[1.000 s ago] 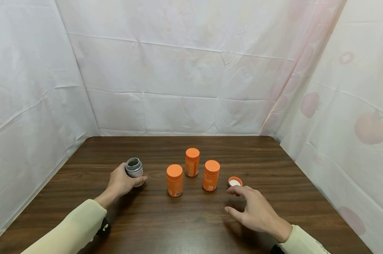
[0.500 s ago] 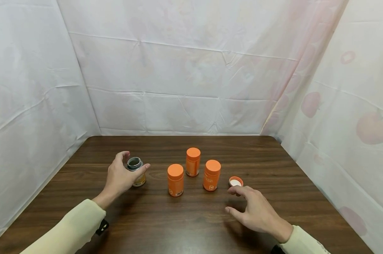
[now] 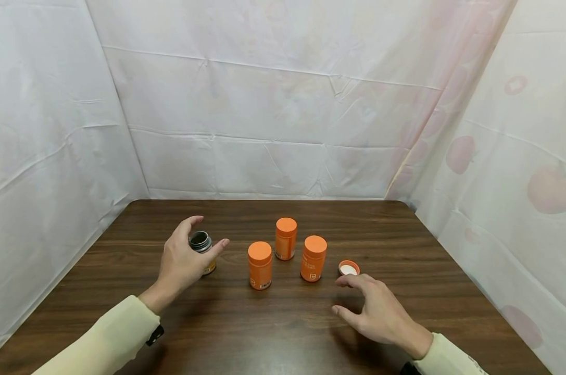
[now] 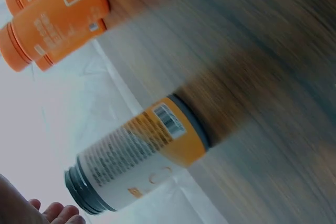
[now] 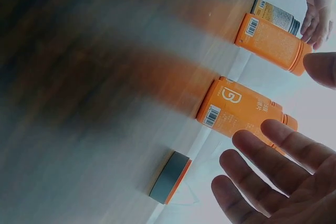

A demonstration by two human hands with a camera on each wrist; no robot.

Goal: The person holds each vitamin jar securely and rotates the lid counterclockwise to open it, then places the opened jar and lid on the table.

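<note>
A lidless bottle point(image 3: 201, 241) with a dark threaded neck and a white and yellow label point(image 4: 139, 153) stands upright on the left of the table. My left hand point(image 3: 183, 260) is spread beside it, thumb and fingers apart and off the bottle; in the left wrist view some fingertips point(image 4: 65, 216) show near its neck. On the right, a cap point(image 3: 349, 268) with an orange rim and white inside lies upturned; the right wrist view shows its dark grey side point(image 5: 170, 178). Just in front of it hovers my right hand point(image 3: 381, 312), fingers relaxed and holding nothing.
Between the hands stand three capped orange bottles: a front left one point(image 3: 260, 266), a rear one point(image 3: 286, 239) and a right one point(image 3: 313, 259). The dark wooden table point(image 3: 264, 333) ends at white hanging sheets point(image 3: 264, 104) on the back and sides.
My left hand has let go of the lidless bottle, spreading its thumb and fingers and rising slightly. More of the yellow label shows now. My right hand stays in place.
</note>
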